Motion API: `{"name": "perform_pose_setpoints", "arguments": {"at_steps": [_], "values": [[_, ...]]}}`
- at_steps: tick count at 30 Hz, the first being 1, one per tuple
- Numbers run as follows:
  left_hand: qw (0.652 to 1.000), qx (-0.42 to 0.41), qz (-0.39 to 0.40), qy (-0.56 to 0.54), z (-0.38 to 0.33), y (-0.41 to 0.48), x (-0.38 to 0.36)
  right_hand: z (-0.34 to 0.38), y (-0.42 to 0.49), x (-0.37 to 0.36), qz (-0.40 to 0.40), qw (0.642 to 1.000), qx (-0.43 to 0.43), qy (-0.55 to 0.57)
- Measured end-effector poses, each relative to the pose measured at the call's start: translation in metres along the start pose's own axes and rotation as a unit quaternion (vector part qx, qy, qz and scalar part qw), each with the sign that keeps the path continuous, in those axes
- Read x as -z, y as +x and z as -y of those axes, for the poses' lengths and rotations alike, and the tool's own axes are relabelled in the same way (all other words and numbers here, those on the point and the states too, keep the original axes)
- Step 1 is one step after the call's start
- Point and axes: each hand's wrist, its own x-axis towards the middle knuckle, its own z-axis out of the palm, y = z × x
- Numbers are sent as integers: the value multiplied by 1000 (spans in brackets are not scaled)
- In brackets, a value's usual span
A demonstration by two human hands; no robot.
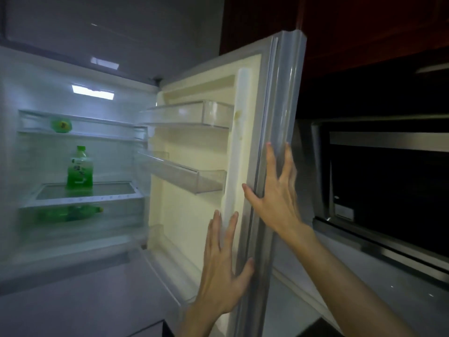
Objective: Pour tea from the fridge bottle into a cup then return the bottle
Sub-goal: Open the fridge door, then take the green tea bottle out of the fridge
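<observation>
At nine o'clock I see the green tea bottle upright on the middle fridge shelf, another lying below it. My left hand, fingers spread, lies flat on the fridge door at six; my right hand at three wraps the door's edge, empty. The door could swing back (neither hand truly grips). Label characters are unreadable.

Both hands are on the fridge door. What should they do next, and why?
Probably reach the left hand in for the upright green bottle on the middle shelf: the fridge door is wide open, and both hands, right hand too, are empty.
</observation>
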Motion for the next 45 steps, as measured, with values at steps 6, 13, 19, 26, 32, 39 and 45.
{"name": "perform_pose_setpoints", "arguments": {"at_steps": [6,13,19,26,32,39,45], "values": [[994,-15,77,-71,9,19,-30,-24,6,-10,4,998,-31,-46],[986,-19,145,-84,14,39,-57,-53,20,-20,42,995,-72,-58],[981,-16,169,-92,14,55,-78,-80,31,-20,66,994,-81,-42],[983,-12,163,-85,16,70,-103,-103,41,-26,69,992,-102,-21],[987,-10,144,-73,17,72,-116,-116,43,-33,59,994,-95,-14],[988,-2,134,-75,12,71,-118,-123,42,-34,58,995,-81,-11],[984,-4,148,-95,18,71,-106,-120,41,-34,64,994,-89,-9]]}}
